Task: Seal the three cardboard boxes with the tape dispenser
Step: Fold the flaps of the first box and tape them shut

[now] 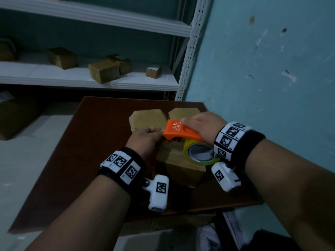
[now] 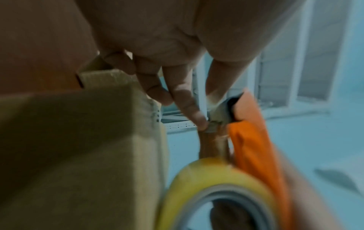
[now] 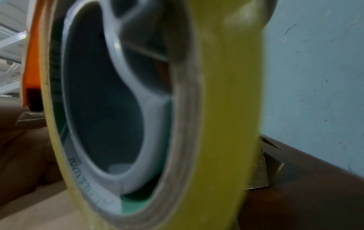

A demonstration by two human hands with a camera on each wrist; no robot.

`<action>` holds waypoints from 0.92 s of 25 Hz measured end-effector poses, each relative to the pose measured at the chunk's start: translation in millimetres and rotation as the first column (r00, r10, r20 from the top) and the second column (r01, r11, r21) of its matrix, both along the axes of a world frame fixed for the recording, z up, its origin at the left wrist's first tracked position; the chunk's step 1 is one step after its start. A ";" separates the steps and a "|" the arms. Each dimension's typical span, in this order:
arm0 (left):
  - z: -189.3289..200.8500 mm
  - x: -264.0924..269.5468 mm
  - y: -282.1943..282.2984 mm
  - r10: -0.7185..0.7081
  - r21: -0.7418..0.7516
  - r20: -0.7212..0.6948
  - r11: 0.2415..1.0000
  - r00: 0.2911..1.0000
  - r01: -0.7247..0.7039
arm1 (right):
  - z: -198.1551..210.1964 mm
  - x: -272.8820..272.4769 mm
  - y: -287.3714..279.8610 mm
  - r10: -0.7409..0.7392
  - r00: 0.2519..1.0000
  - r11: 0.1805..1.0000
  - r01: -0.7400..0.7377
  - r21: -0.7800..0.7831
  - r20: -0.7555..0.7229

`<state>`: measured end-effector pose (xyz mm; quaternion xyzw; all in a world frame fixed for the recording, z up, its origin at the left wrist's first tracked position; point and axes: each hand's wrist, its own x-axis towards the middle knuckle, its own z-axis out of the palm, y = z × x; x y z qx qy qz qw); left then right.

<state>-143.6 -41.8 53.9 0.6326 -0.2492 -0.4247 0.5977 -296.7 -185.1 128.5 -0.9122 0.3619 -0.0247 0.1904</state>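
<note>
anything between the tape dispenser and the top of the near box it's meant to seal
Nothing visible blocks it. The right hand holds the orange tape dispenser right above the near box. The left hand pinches the tape end at the dispenser's front. The two other boxes sit behind, out of the way.

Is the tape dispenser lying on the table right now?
No, the right hand holds the tape dispenser above the nearest box.

I see white metal shelving (image 1: 94,84) upper left of frame, several small cardboard boxes (image 1: 103,71) on middle shelf. Teal scuffed wall (image 1: 272,60) fills right. Dark brown table (image 1: 81,142) at centre. Grey floor (image 1: 27,151) lower left.
</note>
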 end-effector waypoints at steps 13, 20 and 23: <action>-15.8 14.7 18.0 0.142 0.107 0.301 0.978 0.943 -0.181 | 7.8 26.5 5.0 0.064 0.971 0.993 -0.084 -0.081 -0.229; -38.8 10.2 9.1 0.027 0.247 0.274 0.964 0.961 -0.097 | 2.1 41.6 9.3 0.034 0.951 0.980 -0.092 -0.178 -0.308; -40.2 9.9 6.0 -0.043 0.321 0.330 0.945 0.943 -0.069 | -0.1 44.2 10.1 0.017 0.955 0.981 -0.072 -0.178 -0.296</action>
